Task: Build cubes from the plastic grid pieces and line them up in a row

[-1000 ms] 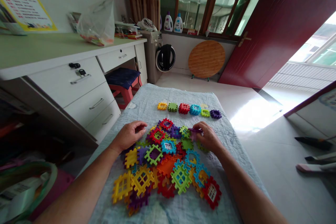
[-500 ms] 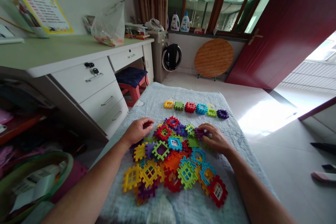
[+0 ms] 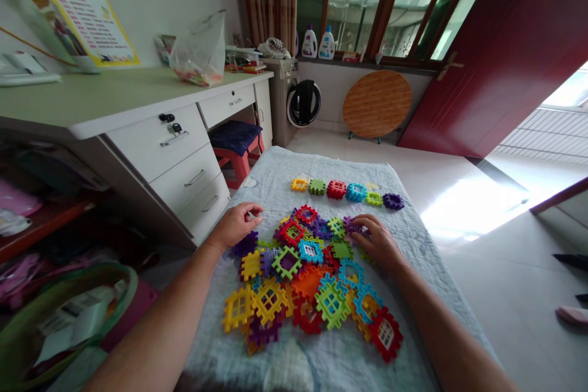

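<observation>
A pile of flat plastic building pieces with toothed edges lies on a cloth-covered table (image 3: 294,349). My left hand (image 3: 235,226) hovers at the pile's left side, fingers loosely bent and thumb apart, with nothing in it. Near it lie a dark purple piece (image 3: 245,244) and a yellow piece (image 3: 251,265). At the right edge of the pile, my right hand (image 3: 379,241) has its fingers and thumb around a purple piece (image 3: 350,225), partly hidden by them. Beside that are a light green piece (image 3: 335,226) and a green piece (image 3: 342,249).
Behind the pile runs a row of assembled blocks, among them a red block (image 3: 337,189), a blue block (image 3: 356,192) and a purple block (image 3: 393,201). A white desk (image 3: 179,153) and a stool (image 3: 236,141) stand at left, with a bin (image 3: 124,303) below.
My left hand has drawn slightly left, away from the pile. My right hand stays at the purple piece. The whole view has shifted a little.
</observation>
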Demonstrator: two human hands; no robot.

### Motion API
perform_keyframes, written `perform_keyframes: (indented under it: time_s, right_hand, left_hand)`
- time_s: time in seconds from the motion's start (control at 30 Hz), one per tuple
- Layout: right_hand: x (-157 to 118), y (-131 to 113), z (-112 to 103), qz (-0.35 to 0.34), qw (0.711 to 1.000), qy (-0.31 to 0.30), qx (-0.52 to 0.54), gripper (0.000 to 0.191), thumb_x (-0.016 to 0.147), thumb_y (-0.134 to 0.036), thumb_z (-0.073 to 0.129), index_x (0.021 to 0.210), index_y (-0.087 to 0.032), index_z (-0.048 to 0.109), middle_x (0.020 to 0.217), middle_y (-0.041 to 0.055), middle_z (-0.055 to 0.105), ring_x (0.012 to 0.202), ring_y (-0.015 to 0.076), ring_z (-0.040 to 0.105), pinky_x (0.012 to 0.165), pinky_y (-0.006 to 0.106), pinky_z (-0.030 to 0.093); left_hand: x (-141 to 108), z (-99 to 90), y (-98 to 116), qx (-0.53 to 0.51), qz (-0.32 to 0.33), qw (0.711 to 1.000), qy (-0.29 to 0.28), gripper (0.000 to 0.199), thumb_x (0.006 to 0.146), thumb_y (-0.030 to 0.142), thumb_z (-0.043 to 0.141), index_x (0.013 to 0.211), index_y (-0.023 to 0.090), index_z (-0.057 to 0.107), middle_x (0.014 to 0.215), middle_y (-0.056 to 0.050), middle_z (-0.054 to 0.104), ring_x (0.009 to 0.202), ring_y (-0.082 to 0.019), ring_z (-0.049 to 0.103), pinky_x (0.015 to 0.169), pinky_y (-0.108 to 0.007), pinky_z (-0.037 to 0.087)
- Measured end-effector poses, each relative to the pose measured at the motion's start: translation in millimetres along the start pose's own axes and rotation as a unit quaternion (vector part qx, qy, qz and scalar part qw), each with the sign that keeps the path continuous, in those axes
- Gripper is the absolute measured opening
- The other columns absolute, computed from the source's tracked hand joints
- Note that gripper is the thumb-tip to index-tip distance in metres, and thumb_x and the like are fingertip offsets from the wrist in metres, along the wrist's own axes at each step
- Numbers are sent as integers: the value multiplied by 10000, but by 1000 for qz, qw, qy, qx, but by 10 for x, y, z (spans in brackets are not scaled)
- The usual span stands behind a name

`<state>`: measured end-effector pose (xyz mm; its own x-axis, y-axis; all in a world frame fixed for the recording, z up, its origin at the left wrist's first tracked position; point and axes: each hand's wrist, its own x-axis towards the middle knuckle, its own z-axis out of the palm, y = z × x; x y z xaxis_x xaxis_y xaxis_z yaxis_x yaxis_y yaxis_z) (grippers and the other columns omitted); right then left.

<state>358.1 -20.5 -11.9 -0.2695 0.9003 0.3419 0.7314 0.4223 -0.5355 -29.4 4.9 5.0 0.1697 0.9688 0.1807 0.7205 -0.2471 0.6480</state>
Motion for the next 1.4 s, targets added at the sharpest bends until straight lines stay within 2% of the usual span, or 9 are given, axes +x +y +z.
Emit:
perform_keyframes:
  time_s: [0.13, 0.23, 0.4, 0.5, 0.6, 0.7, 0.9, 1.1, 1.4]
  right_hand:
    - [10, -72, -37, 9, 999, 34, -29, 151, 852, -264, 542, 961, -222, 638, 1037, 88, 618, 970, 242, 571, 901, 436, 449]
    - [34, -321, -97, -26, 998, 42, -25, 148, 851, -289, 564, 966, -241, 645, 1072, 84, 626, 1010, 254, 556, 921, 453, 427]
    - [49, -884, -27, -142, 985, -89, 42, 275, 796, -349, 660, 1064, -293, 637, 1168, 46, 631, 1086, 262, 521, 938, 457, 412]
    - [41, -1018, 122, -168, 976, -133, 42, 295, 792, -316, 666, 1085, -301, 641, 1175, 46, 640, 1077, 263, 518, 928, 462, 408]
    - [41, -978, 200, -160, 979, -119, 42, 147, 857, -254, 578, 974, -250, 666, 1078, 60, 672, 1002, 231, 554, 893, 419, 423]
    - [43, -867, 147, -120, 989, -76, 45, 178, 916, -263, 483, 917, -192, 646, 913, 74, 678, 868, 196, 585, 803, 350, 449]
    - [9, -602, -14, 22, 997, -9, 69, 240, 894, -307, 492, 1077, -193, 598, 688, -4, 621, 575, 127, 536, 573, 247, 418]
    - [-13, -473, -1, 71, 992, -16, 103, 251, 877, -338, 490, 1038, -205, 630, 795, 15, 649, 615, 128, 541, 581, 246, 422]
    - [5, -549, 30, 72, 996, -27, 49, 283, 819, -329, 564, 1045, -179, 644, 596, -26, 550, 528, 125, 493, 540, 249, 407]
  left_hand:
    - [-22, -11, 27, 12, -8, 999, -39, 306, 742, 359, 560, 965, 179, 668, 896, -34, 671, 584, -124, 521, 604, -247, 473]
    - [-32, -2, 71, 9, 2, 998, -56, 301, 743, 335, 553, 971, 174, 666, 931, -43, 670, 582, -124, 523, 616, -256, 472]
    - [-33, 32, 82, 5, 15, 998, -53, 292, 755, 329, 554, 972, 169, 666, 940, -46, 666, 597, -129, 532, 632, -264, 469]
    - [-36, 61, 68, 5, 21, 999, -44, 283, 766, 335, 556, 968, 171, 666, 919, -40, 663, 621, -135, 538, 643, -264, 465]
    - [-38, 72, 63, 0, 18, 999, -44, 275, 770, 334, 560, 966, 174, 665, 886, -30, 664, 640, -137, 546, 653, -259, 463]
    - [-36, 37, 52, -19, -2, 998, -57, 294, 770, 354, 567, 985, 177, 662, 870, -22, 675, 644, -138, 550, 648, -251, 463]
    - [-26, -115, -4, -46, -31, 994, -90, 308, 771, 393, 565, 964, 177, 671, 876, -23, 694, 711, -162, 580, 679, -257, 466]
    - [-29, -122, -2, -68, -38, 991, -110, 320, 768, 404, 576, 968, 172, 669, 929, -36, 693, 787, -182, 597, 744, -282, 470]
    - [-51, -114, 18, -106, -52, 982, -150, 381, 741, 418, 613, 1030, 171, 644, 868, -32, 650, 739, -165, 557, 705, -270, 467]
